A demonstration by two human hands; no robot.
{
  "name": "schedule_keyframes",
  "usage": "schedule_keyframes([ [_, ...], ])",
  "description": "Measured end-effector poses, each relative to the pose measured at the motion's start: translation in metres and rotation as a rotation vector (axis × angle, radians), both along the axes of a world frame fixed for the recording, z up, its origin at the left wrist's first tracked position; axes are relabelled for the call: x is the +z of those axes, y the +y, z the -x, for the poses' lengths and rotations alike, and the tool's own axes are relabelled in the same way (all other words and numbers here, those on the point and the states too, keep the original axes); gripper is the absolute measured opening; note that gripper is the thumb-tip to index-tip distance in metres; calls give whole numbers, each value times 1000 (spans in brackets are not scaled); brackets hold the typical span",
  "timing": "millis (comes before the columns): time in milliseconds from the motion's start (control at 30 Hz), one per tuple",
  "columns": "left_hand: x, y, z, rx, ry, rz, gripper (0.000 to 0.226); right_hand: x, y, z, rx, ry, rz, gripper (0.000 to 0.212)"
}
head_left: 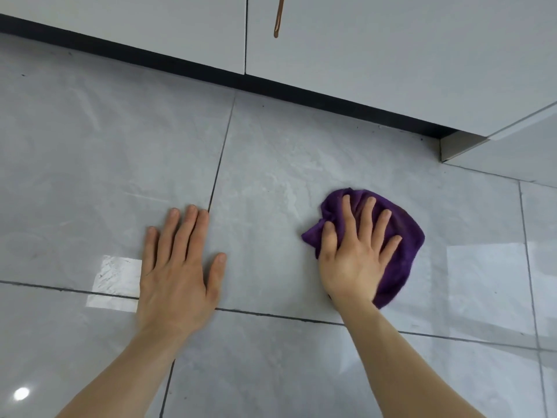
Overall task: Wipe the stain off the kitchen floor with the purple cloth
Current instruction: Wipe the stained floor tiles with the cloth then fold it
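The right hand (357, 254) lies flat with fingers spread on the bunched purple cloth (401, 251), pressing it to the grey floor tile (265, 164) at right (a pale smear shows just left of it). The left hand (177, 267) rests open, palm down, on the floor, holding nothing.

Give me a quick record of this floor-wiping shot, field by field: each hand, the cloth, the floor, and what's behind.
left hand: flat on the glossy grey tiled floor, palm down, holding nothing
right hand: fingers spread, pressing down on the bunched purple microfibre cloth
cloth position: right of the left hand, on the same large tile
stain: pale smear left of the cloth
behind: white cabinet doors above a black kickboard
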State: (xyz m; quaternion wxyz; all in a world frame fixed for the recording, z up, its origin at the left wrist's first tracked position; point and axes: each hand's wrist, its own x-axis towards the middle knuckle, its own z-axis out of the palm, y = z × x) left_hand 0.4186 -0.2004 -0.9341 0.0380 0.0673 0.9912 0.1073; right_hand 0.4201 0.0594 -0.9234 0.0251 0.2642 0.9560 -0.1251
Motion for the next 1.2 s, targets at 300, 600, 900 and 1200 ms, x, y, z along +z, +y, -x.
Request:
schedule_keyframes([
  [300,0,-1,0,-1,32,-14,64,-10,-122,-60,422,26,43,60],
  [600,-3,-5,0,24,49,-33,67,-2,36,-93,67,-78,-41,60],
  [900,-1,0,1,22,63,-28,67,6,17,-61,-103,-18,-11,64],
  [1200,0,0,-1,25,80,-58,67,-6,-82,-94,552,20,67,62],
])
